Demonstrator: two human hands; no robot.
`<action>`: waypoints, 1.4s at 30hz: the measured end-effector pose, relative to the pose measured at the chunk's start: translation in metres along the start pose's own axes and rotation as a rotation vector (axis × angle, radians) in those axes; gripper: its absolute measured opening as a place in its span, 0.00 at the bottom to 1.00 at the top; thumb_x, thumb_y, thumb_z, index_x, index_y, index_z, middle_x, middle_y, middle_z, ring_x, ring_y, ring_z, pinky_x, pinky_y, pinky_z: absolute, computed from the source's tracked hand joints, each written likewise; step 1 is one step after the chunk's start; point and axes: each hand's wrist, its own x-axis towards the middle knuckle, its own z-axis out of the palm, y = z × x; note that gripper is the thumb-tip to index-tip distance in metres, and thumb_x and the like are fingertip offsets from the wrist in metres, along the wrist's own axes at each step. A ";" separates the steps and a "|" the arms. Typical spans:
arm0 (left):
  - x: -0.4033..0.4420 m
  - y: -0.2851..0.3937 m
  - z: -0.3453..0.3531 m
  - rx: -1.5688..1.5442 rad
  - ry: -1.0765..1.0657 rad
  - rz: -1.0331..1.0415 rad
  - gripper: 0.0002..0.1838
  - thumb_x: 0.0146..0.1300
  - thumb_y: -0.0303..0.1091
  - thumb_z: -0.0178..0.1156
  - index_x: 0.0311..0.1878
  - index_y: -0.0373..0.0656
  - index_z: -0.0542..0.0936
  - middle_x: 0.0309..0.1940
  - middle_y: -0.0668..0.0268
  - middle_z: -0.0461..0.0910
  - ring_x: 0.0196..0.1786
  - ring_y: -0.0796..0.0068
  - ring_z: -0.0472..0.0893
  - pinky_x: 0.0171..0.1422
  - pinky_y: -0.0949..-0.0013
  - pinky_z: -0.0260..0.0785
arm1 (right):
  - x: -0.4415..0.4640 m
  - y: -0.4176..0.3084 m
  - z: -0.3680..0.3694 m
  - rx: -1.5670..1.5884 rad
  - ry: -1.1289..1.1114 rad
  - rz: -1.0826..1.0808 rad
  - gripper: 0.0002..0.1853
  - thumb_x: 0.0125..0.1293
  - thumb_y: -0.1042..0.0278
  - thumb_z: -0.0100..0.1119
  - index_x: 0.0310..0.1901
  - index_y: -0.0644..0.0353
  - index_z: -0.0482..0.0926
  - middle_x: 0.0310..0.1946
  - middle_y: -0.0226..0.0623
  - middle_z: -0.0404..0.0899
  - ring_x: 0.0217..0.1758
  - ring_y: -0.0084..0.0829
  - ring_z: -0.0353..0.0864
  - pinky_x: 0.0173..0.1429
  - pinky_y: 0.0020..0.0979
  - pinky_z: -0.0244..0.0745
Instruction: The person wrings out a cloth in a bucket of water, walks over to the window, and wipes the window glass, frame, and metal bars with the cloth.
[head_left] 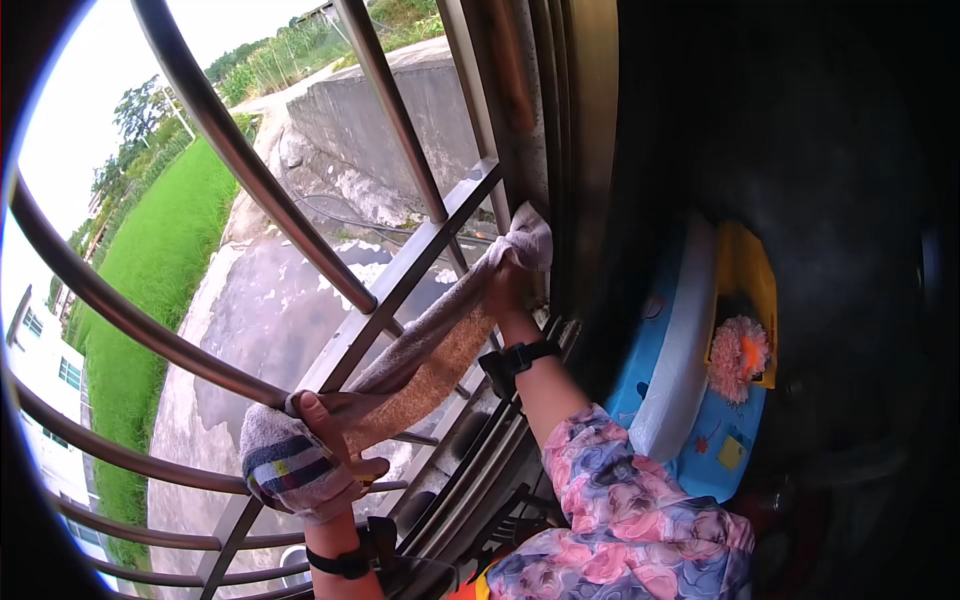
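Observation:
A long towel [436, 378], greyish on one edge and brownish below, stretches slantwise along the lower metal rail of a window grille. Its striped white end [285, 462] bunches over my left hand [335, 455], whose fingers close round the cloth beside a bar, with the thumb on top. Farther up, near the window frame, my right hand [507, 288] grips the other end, and a bunched pale tip sticks out above it. Most of the right fingers are hidden by the cloth. The metal rail [425, 248] runs just above the towel. Black bands sit on both wrists.
Several curved metal bars [240, 150] stand in front of me, with the window frame [585, 110] on the right. Outside lie wet concrete [225, 330] and green field [165, 260]. At right are a blue patterned item [712, 470] and a pink fluffy thing [740, 358].

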 end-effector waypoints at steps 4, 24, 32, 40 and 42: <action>-0.002 -0.001 0.003 0.047 0.041 -0.012 0.16 0.64 0.44 0.50 0.30 0.42 0.76 0.21 0.62 0.74 0.25 0.64 0.73 0.29 0.66 0.62 | -0.021 0.049 0.013 -0.113 0.057 -0.049 0.16 0.57 0.70 0.48 0.45 0.69 0.73 0.51 0.58 0.68 0.60 0.53 0.62 0.66 0.42 0.52; -0.022 -0.041 -0.020 0.213 -0.032 0.239 0.31 0.57 0.41 0.58 0.60 0.40 0.58 0.51 0.56 0.68 0.50 0.62 0.71 0.55 0.58 0.63 | 0.046 -0.039 -0.012 -0.462 0.443 -0.399 0.16 0.49 0.68 0.59 0.41 0.60 0.73 0.40 0.44 0.74 0.49 0.46 0.70 0.52 0.39 0.65; -0.013 -0.047 -0.004 0.055 -0.014 0.150 0.26 0.59 0.39 0.56 0.58 0.40 0.61 0.50 0.58 0.69 0.50 0.65 0.71 0.57 0.61 0.62 | 0.008 -0.002 0.012 -0.132 0.470 0.229 0.11 0.54 0.68 0.55 0.39 0.59 0.71 0.37 0.42 0.76 0.43 0.39 0.75 0.48 0.34 0.69; -0.027 -0.050 -0.006 -0.143 -0.013 0.067 0.21 0.61 0.37 0.54 0.55 0.40 0.64 0.48 0.59 0.70 0.51 0.67 0.71 0.58 0.65 0.60 | 0.000 -0.009 -0.018 0.965 0.082 0.650 0.21 0.62 0.58 0.54 0.53 0.60 0.69 0.48 0.32 0.71 0.50 0.27 0.71 0.54 0.31 0.67; -0.037 -0.044 -0.003 -0.272 0.003 0.023 0.20 0.62 0.36 0.54 0.54 0.40 0.65 0.48 0.60 0.70 0.51 0.68 0.71 0.58 0.66 0.60 | 0.009 -0.036 -0.019 0.487 0.153 0.010 0.20 0.61 0.63 0.53 0.53 0.62 0.68 0.51 0.38 0.70 0.54 0.35 0.69 0.60 0.34 0.61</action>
